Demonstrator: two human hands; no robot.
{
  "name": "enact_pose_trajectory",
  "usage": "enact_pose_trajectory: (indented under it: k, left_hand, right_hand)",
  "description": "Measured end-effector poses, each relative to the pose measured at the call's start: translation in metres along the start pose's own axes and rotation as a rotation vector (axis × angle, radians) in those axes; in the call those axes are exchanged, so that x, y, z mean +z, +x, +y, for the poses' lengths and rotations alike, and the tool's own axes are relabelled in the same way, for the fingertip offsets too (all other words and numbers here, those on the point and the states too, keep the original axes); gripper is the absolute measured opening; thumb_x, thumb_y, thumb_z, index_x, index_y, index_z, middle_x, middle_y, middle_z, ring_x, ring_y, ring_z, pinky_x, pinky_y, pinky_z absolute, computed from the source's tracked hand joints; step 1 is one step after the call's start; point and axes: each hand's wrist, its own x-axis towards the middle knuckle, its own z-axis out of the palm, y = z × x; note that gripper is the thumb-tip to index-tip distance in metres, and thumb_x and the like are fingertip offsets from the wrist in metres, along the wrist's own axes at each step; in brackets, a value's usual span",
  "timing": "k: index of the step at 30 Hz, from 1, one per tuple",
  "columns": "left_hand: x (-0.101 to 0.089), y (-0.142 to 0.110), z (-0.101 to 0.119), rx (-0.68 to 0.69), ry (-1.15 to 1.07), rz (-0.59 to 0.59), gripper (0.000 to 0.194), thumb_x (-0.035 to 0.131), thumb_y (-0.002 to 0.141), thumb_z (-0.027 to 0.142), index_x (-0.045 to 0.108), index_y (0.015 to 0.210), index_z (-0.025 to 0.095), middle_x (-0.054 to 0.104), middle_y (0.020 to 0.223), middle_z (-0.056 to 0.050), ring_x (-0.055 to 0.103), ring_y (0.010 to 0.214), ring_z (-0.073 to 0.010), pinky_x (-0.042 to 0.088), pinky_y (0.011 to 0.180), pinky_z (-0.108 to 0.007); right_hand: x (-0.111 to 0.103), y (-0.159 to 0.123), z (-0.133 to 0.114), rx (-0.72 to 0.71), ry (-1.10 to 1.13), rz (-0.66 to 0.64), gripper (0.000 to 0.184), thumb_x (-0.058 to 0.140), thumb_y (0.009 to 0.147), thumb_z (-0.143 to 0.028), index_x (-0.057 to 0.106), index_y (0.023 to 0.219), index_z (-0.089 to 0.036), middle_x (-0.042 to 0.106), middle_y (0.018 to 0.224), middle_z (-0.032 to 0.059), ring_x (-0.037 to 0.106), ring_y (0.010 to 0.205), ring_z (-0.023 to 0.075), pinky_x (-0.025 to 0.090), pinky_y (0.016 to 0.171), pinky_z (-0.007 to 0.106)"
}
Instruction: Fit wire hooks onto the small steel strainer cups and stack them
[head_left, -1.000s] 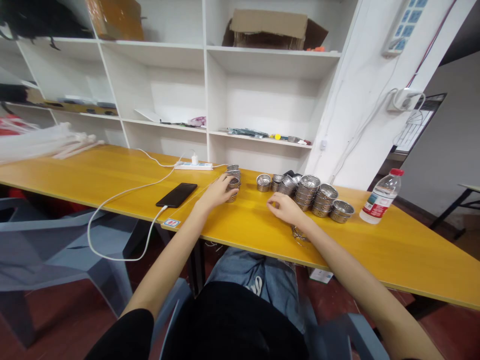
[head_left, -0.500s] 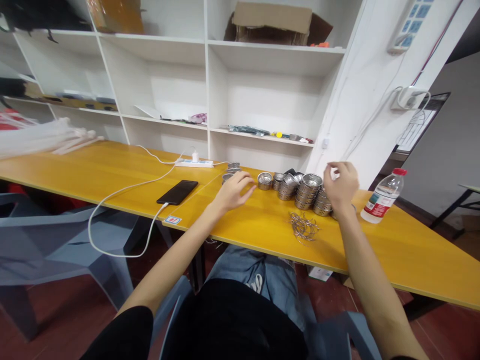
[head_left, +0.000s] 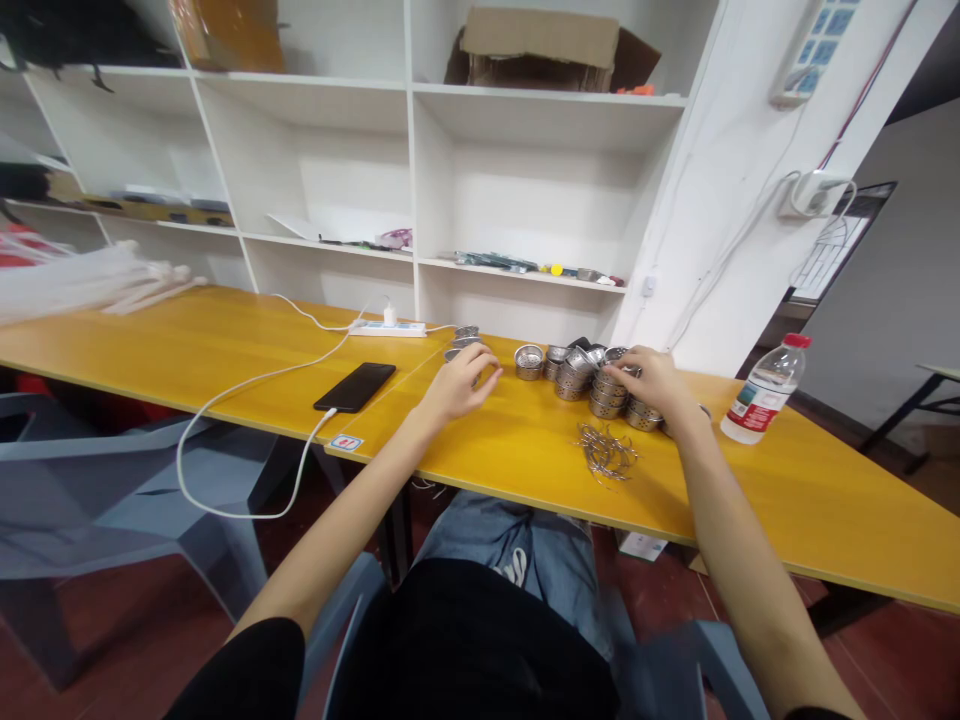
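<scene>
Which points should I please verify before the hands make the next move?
1. Right hand at the tall cup stack: ok, near its top.
2. Right-hand grip secure: cannot tell, contact unclear.
3. Left hand empty: cannot tell, partly curled.
4. Wire pieces uncovered: ok, lying in front of the stacks.
5. Bottle closed: ok, red cap on.
6. White cable fully on the table: not ok, loop hangs over.

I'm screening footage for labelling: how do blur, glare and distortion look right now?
Head view: wide-angle distortion, with the white pillar leaning outward; head view: soft light, no harsh glare on the table; head view: right hand slightly soft, thin wires merging into a tangle.
</scene>
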Motion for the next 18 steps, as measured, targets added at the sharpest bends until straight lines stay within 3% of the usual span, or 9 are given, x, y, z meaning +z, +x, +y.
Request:
enact_pose_trajectory:
  k: [4,9,14,16,18]
  left_hand:
    - [0.001,-0.001,0.001,-0.016,0.001,-0.034,0.018,0.050,0.103,0.033,0.063,0.107,0.020,0.065,0.111,-0.010,0.064,0.105,-0.0214,0.053,0.090,-0.034]
    - [0.002,-0.002,0.000,-0.044,-0.006,-0.078,0.018,0.050,0.103,0.032,0.063,0.109,0.021,0.065,0.113,-0.009,0.065,0.103,-0.0206,0.053,0.088,-0.033]
    - [0.001,-0.001,0.001,-0.060,-0.017,-0.087,0.018,0.049,0.103,0.031,0.062,0.111,0.021,0.065,0.112,-0.009,0.066,0.099,-0.0197,0.052,0.085,-0.032]
    - [0.001,-0.001,0.003,-0.060,-0.022,-0.087,0.018,0.049,0.103,0.030,0.062,0.111,0.021,0.066,0.113,-0.009,0.066,0.099,-0.0198,0.053,0.084,-0.032]
    - [0.002,0.000,0.007,-0.052,-0.029,-0.092,0.019,0.049,0.104,0.031,0.061,0.112,0.020,0.066,0.113,-0.009,0.066,0.100,-0.0200,0.053,0.085,-0.032]
  right_hand:
    - [0.005,0.001,0.009,-0.049,0.030,-0.040,0.027,0.056,0.096,-0.034,0.077,0.094,-0.019,0.076,0.102,0.0110,0.066,0.095,0.0260,0.045,0.088,0.037]
    - [0.010,0.001,0.006,0.020,0.020,-0.012,0.024,0.053,0.097,-0.030,0.075,0.097,-0.018,0.076,0.102,0.0113,0.067,0.095,0.0269,0.046,0.088,0.038]
    - [0.004,-0.001,-0.007,0.034,0.005,0.211,0.023,0.052,0.100,-0.031,0.070,0.095,-0.019,0.076,0.101,0.0131,0.067,0.098,0.0295,0.043,0.094,0.043]
    - [0.002,-0.002,-0.018,-0.004,0.037,0.331,0.023,0.052,0.101,-0.034,0.069,0.096,-0.019,0.075,0.100,0.0136,0.066,0.100,0.0300,0.042,0.097,0.045]
    - [0.006,-0.002,-0.035,-0.075,0.136,0.358,0.022,0.054,0.101,-0.036,0.069,0.097,-0.020,0.075,0.099,0.0128,0.066,0.099,0.0286,0.044,0.095,0.043]
